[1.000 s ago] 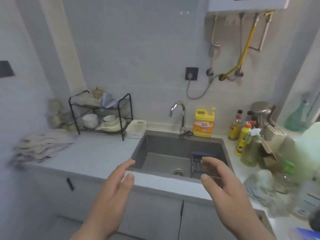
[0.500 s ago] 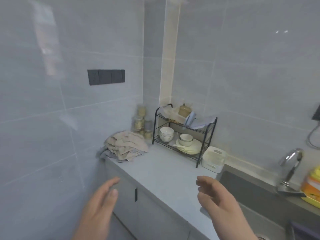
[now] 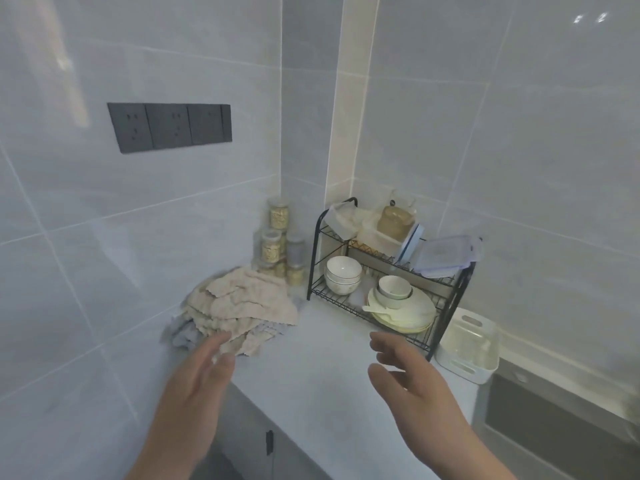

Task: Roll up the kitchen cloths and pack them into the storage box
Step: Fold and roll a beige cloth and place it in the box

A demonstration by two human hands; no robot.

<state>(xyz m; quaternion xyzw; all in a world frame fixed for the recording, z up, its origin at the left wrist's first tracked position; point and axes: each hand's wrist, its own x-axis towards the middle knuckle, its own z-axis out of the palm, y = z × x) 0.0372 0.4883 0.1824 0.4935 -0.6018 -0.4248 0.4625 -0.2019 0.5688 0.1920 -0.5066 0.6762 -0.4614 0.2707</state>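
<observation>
A: What takes up most of the view?

B: The pale tiled walls (image 3: pixel 519 150), which meet in a corner. Below them runs a light grey desk (image 3: pixel 311 386), and a dark sink (image 3: pixel 561 420) is set into it at the lower right.

A: And on the desk?

B: A black two-tier wire rack (image 3: pixel 453 308) stands against the back wall. To its left, toward the corner, the kitchen cloths (image 3: pixel 242 303) lie in a loose, unrolled heap. Most are beige with zigzag edges, with some grey ones underneath.

A: Where is the storage box?

B: The white storage box (image 3: pixel 479 370) sits on the desk just beside the right end of the rack, between the rack and the sink. It is well apart from the cloths.

A: The hands?

B: Both are released and hold nothing. The left hand (image 3: pixel 197 382) reaches out with straight fingers, and its fingertips are at the near edge of the cloth heap. I cannot tell whether they touch it. The right hand (image 3: pixel 412 379) hangs over the bare desk in front of the rack, with its fingers spread and relaxed.

A: Anything smaller?

B: A dark socket panel (image 3: pixel 169 127) is on the left wall. Stacked clear jars (image 3: pixel 273 244) stand in the corner behind the cloths. On the rack's lower shelf are stacked white bowls (image 3: pixel 343 275) and pale plates (image 3: pixel 415 315), and a blue-rimmed lidded container (image 3: pixel 443 256) is on the top shelf.
</observation>
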